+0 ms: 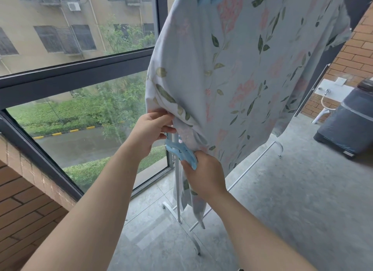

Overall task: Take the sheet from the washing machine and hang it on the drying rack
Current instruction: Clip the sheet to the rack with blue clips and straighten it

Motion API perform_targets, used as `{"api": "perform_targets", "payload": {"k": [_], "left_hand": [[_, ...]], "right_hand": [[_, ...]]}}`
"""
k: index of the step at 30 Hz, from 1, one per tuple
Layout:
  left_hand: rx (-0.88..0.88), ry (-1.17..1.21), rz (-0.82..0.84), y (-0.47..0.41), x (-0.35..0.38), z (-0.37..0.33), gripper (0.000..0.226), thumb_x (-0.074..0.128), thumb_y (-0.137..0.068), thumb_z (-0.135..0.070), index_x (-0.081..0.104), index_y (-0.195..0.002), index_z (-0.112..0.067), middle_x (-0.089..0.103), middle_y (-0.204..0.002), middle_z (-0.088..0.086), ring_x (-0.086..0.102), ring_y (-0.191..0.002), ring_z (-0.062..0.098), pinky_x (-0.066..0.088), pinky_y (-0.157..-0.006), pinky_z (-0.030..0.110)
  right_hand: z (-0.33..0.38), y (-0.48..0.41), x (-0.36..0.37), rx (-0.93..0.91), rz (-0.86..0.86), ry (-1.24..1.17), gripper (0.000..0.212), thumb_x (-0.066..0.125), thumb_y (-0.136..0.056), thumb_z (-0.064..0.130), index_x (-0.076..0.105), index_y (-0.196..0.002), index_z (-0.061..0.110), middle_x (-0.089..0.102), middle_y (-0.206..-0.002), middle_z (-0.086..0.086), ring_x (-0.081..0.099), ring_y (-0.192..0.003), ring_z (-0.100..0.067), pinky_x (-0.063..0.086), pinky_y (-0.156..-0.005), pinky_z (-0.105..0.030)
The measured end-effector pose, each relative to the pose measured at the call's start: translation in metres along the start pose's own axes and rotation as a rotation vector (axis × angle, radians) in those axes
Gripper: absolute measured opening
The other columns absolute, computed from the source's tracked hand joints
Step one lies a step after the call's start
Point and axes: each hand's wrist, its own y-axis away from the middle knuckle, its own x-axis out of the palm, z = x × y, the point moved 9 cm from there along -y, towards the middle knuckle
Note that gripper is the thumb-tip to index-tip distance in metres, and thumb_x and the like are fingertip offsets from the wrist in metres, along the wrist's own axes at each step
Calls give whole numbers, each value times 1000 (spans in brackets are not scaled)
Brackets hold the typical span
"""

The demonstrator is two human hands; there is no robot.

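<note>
Soft, flat daylight comes in through the big window [84, 101] on the left, overcast-looking, so no hard shadows anywhere. The floor [292, 210] has a pale sheen near the glass. The wide-angle lens bends the window frame (worst toward the corners). Slightly soft overall, and the sheet [242, 69] looks a bit washed out.

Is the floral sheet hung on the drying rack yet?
Yes: the sheet drapes spread over the rack; left hand pinches its edge, right hand grips a blue clip.
</note>
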Motion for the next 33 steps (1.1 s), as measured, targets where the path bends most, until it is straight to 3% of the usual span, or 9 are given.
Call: {"api": "perform_targets", "payload": {"k": [5,10,13,16,20,23,27,29,33], "left_hand": [[-3,20,-49,-2,-12,7,25,71,-90,-30,73,-106,-12,75,-97,7,67,-77,17,42,-68,30],[-21,-7,-74,0,-25,18,14,75,-87,-27,75,-97,-17,76,-89,4,66,-75,17,41,-68,31],[-55,13,-96,5,-38,30,3,72,-89,-19,73,-87,-18,74,-83,4,67,-73,17,40,-68,31],[-109,43,-136,10,-52,48,5,66,-90,-12,71,-89,-15,74,-84,7,67,-71,20,41,-63,29],[-216,115,-181,20,-65,82,9,57,-92,-4,66,-93,-8,74,-82,12,68,-68,22,44,-60,28],[-256,145,-155,28,-69,103,14,55,-91,-2,65,-99,-6,76,-86,11,68,-73,22,45,-61,28],[-259,253,-175,32,-77,116,14,51,-93,-1,63,-96,-8,69,-65,1,65,-75,21,45,-65,27],[-273,331,-211,32,-81,119,17,49,-92,3,62,-94,-9,69,-73,4,63,-73,19,49,-68,26],[-285,536,-227,34,-87,117,23,46,-87,3,61,-102,-8,68,-89,8,62,-78,21,52,-79,29]], "right_hand": [[-2,30,14,-91,119,-37,30,64,-93,47,61,-90,16,62,-80,2,55,-72,-17,50,-64,-33],[-26,40,24,51,186,-235,31,71,-83,49,53,-71,27,56,-66,8,52,-61,-13,52,-61,-39],[-27,38,18,67,206,-300,33,75,-78,51,63,-80,21,63,-71,5,58,-65,-16,54,-62,-39],[-23,36,12,93,262,-418,34,76,-72,50,64,-87,21,67,-79,0,62,-70,-19,54,-63,-35],[-15,36,6,129,291,-594,37,67,-69,54,65,-90,25,67,-82,2,61,-69,-10,49,-59,-25],[-15,38,6,139,323,-676,39,66,-68,55,67,-92,24,68,-85,-2,64,-75,-15,50,-64,-31],[-12,38,9,124,510,-685,43,61,-62,53,68,-90,21,63,-78,8,56,-74,-8,44,-67,-23],[-8,40,11,120,614,-679,50,60,-60,53,65,-89,13,59,-77,10,54,-72,-7,41,-66,-20],[-4,33,5,179,581,-841,48,63,-61,49,64,-92,12,63,-81,6,61,-77,-9,47,-67,-22]]}}
